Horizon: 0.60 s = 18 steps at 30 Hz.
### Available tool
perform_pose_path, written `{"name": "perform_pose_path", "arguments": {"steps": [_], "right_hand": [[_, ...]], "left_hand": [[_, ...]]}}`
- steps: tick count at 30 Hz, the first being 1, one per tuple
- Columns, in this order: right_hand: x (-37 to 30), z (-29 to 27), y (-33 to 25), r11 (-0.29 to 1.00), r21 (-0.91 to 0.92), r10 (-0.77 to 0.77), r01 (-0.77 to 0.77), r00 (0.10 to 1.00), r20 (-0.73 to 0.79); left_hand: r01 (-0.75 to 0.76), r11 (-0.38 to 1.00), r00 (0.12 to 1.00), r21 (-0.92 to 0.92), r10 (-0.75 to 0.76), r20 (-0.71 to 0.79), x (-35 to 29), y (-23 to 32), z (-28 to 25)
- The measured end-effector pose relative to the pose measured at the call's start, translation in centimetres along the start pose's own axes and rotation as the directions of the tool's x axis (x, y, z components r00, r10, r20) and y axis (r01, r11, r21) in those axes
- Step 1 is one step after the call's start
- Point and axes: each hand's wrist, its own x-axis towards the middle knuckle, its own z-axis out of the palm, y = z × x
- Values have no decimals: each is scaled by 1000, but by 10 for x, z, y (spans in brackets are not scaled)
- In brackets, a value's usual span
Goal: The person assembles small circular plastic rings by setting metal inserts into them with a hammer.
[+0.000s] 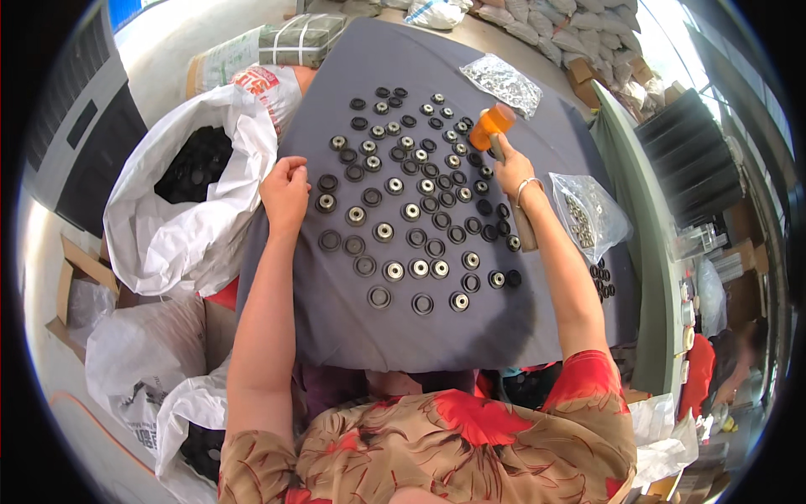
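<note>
My right hand [514,166] is wrapped round the wooden handle of a mallet [492,126]. Its orange head is over the right side of a spread of black round rings, and the handle's end sticks out below my wrist. Several rings lie bare, like this black ring [422,303], while others have a silver bearing [394,270] seated in the middle. At the left edge of the dark grey cloth-covered table [336,323], my left hand [287,191] is closed with curled fingers, beside the nearest left rings. Whatever it may hold is hidden.
Left of the table stands an open white sack [134,227] full of black parts. Two clear plastic bags of small metal parts, a far bag [502,84] and a nearer bag [588,214], lie on the table's right side. More black rings [602,281] are grouped near the right edge.
</note>
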Motion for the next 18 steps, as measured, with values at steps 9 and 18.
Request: {"name": "perform_pose_path", "arguments": {"steps": [9,18], "right_hand": [[0,-43,-41,959,283,2,10,999,-43],[32,-3,-32,996,82,-46,40,997,65]], "left_hand": [[7,1000,1000,2,-7,-2,-5,1,-7],[-12,1000,1000,13,12,-9,-4,-1,-6]]}}
